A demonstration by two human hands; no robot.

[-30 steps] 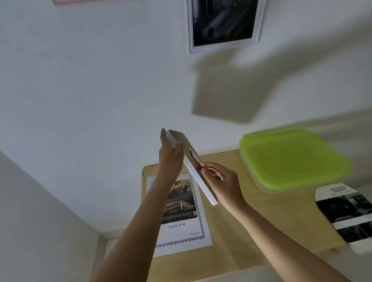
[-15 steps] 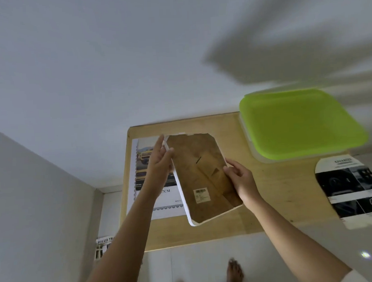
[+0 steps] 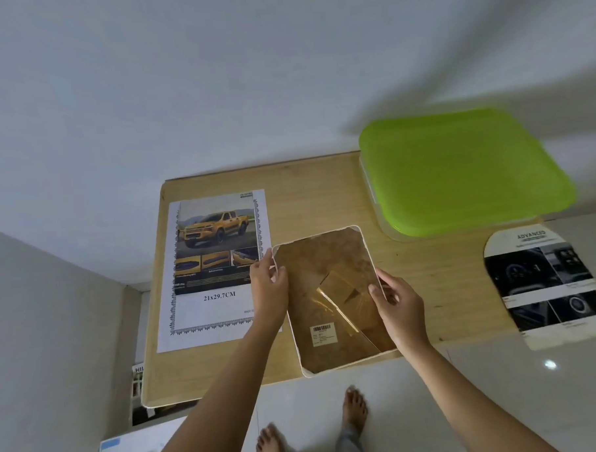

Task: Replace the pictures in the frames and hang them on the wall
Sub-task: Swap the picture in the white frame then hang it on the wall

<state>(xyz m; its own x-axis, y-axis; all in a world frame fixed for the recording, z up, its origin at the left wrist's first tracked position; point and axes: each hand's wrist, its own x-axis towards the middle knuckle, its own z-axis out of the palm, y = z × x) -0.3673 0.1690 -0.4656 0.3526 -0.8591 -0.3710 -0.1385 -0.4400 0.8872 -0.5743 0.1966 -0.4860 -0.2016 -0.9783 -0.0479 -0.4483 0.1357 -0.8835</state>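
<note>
The wooden table (image 3: 322,190) lies under the grip, with the yellow-truck print (image 3: 219,249) just left of it and the green-lidded box (image 3: 458,171) off to its right. The white picture frame (image 3: 330,299) is face down over the near edge, brown backing up, left hand (image 3: 268,288) clamped on its left rim and right hand (image 3: 395,303) on its right. This looks like the picture-swapping step; next the backing must probably be freed, so one hand steadies while the other's fingers work any tabs.

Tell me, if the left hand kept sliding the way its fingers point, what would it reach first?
The left hand holds the frame's left edge, fingers pointing away toward the wall. Going on, it would probably first cross the yellow truck print beside it, though height above the table is unclear.
</note>
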